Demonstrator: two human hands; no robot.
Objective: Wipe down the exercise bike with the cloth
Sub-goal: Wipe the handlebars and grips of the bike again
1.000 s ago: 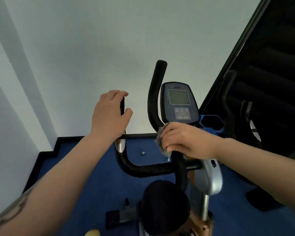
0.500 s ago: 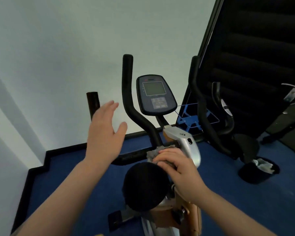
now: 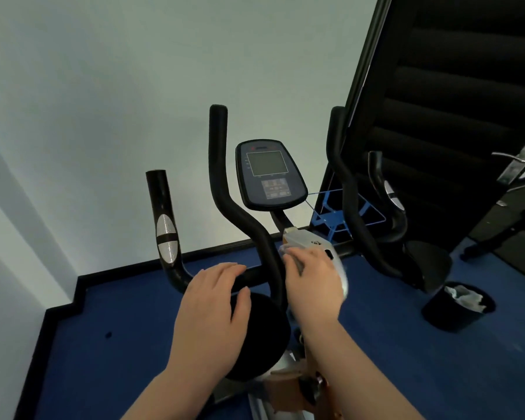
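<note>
The exercise bike (image 3: 243,234) stands below me, with black curved handlebars, a dark console (image 3: 270,174) and a silver stem cover (image 3: 312,244). My right hand (image 3: 312,283) presses a grey cloth (image 3: 288,251) against the silver cover beside the inner left bar; only a small edge of the cloth shows past my fingers. My left hand (image 3: 215,298) rests with its fingers spread on the black cross bar, above a round black knob (image 3: 264,338). The outer left grip (image 3: 164,225) with its silver pulse pad stands free.
Blue carpet (image 3: 119,344) covers the floor, and a white wall with a black skirting runs close behind the bike. A black bin (image 3: 455,307) holding crumpled paper sits at the right. A dark slatted panel (image 3: 455,101) and a door handle (image 3: 509,157) are at the far right.
My left hand let go of the outer left grip and came down onto the cross bar. My right hand slid the cloth from the upper bar down to the silver stem cover. The view tilted down.
</note>
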